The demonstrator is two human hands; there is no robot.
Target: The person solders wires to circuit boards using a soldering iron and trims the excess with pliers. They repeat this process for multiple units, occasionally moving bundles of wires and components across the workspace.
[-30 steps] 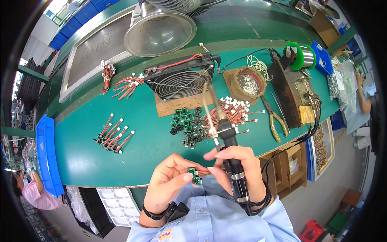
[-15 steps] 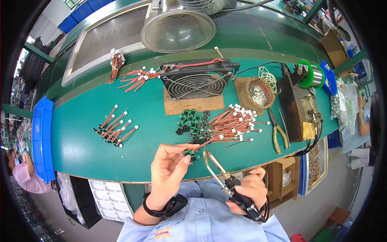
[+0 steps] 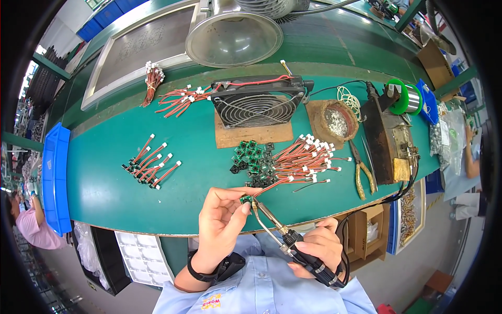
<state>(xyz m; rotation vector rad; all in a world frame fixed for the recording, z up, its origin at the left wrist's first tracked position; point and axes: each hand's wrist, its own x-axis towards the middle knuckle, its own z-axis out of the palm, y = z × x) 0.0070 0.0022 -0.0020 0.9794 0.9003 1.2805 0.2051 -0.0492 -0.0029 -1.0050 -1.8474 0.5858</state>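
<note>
Left hand (image 3: 222,220) up off the green worktop (image 3: 104,193), thumb and fingertips pinched on a small green switch board (image 3: 246,199) with a red-and-black lead trailing off to the right. The right hand (image 3: 316,251) is wrapped tight around the black grip of a soldering iron (image 3: 272,222), and here is the change: half a second ago the iron hung lower and clear of the part, and now its tip has swung up and sits right at the board, touching or all but touching, too fine to call. So the joint looks to be under heat at this instant, and the part is held in the air near the worktop's front edge, not resting on it. Just beyond the fingers lies the heap of small green boards (image 3: 251,159) and, beside it, the fan of red wire leads with white plugs (image 3: 306,159), close enough for the hanging lead to brush them. Further back, the black cooling fan (image 3: 256,104) stands on its wooden block, with the solder dross dish (image 3: 334,120) to its right, then yellow-handled pliers (image 3: 361,175), the iron's station box (image 3: 389,141) and a green solder spool (image 3: 400,97). Off to the left, a finished batch of wired boards (image 3: 151,165) lies well apart. The iron's cable (image 3: 381,201) loops along the right edge, clear of the hands.
</note>
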